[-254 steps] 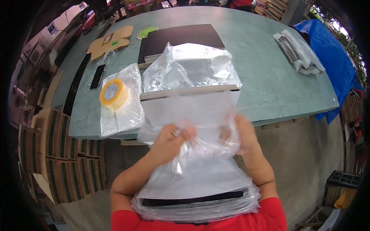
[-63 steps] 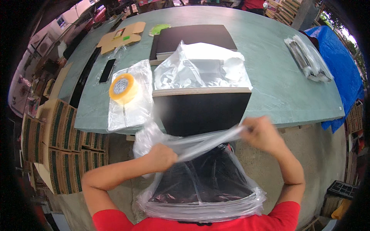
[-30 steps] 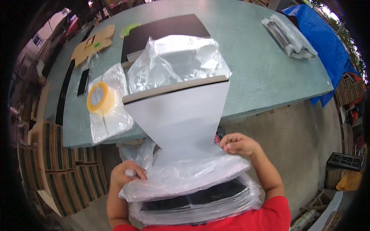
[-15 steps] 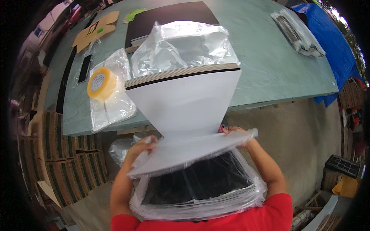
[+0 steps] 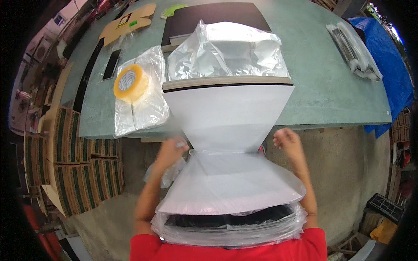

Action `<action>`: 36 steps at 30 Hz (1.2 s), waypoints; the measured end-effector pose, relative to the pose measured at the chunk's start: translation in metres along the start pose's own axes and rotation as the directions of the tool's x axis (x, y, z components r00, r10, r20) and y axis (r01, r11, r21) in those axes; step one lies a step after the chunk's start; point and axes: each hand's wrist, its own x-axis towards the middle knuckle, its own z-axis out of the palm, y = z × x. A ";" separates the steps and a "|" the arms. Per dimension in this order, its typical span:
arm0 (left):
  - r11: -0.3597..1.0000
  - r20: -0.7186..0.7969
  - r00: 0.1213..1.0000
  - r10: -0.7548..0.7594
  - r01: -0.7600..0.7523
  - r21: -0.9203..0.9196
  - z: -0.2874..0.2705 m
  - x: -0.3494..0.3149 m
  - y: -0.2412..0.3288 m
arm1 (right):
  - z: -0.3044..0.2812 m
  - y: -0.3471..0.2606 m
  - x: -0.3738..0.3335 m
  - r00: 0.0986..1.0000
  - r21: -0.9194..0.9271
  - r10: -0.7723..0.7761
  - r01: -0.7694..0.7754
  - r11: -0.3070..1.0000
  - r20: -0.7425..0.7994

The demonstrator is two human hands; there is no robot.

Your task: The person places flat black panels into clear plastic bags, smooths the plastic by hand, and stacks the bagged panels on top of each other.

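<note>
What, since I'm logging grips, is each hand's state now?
Left hand: blurred, open or closed cannot be told.
Right hand: curled, nothing visibly held; closure unclear.

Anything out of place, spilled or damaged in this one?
Nothing looks spilled or damaged. One mild oddity: crumpled clear plastic bunched below the near edge of the table, by the left hand, loose where the plastic packet lies flat. What supports it isn't visible.

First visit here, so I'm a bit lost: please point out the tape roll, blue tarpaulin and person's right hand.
Tape roll [image 5: 131, 84]: head view, on its round upper face.
Blue tarpaulin [image 5: 393, 76]: head view, on its draped side.
Right hand [image 5: 288, 141]: head view, on its middle.
</note>
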 end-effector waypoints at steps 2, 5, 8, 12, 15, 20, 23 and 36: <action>0.962 0.113 0.982 0.149 -0.117 -0.248 -0.066 -0.030 0.086 | -0.031 -0.036 -0.030 0.722 0.378 -0.341 0.117 0.918 0.603; 0.688 0.600 0.379 0.705 -0.162 -0.707 -0.081 -0.046 0.127 | 0.009 -0.076 -0.060 -0.289 0.518 -0.444 0.278 0.809 0.848; 0.822 0.786 0.328 0.524 0.046 -0.567 -0.011 -0.044 0.129 | 0.045 -0.035 -0.062 0.030 0.124 -0.154 0.451 0.884 0.988; 0.995 0.425 0.904 0.047 -0.007 -0.095 0.086 0.001 -0.003 | 0.053 0.050 -0.012 0.474 -0.344 0.101 0.462 0.817 0.875; 0.981 0.128 0.979 0.162 -0.173 0.086 0.072 0.026 0.037 | 0.068 0.032 0.004 0.504 -0.575 0.345 0.428 0.697 0.792; 0.612 -0.189 0.796 0.575 -0.571 -0.547 -0.018 -0.004 0.181 | 0.078 -0.082 -0.029 0.755 0.093 -0.274 0.274 0.957 0.596; 0.495 -0.401 0.772 0.492 -0.628 -0.601 -0.037 0.001 0.183 | 0.068 -0.103 -0.039 0.773 0.471 -0.501 0.301 0.829 0.390; 0.799 -0.331 0.923 0.196 -0.346 -0.492 -0.033 0.020 0.145 | 0.019 -0.057 -0.049 0.771 0.377 -0.385 0.203 0.904 0.508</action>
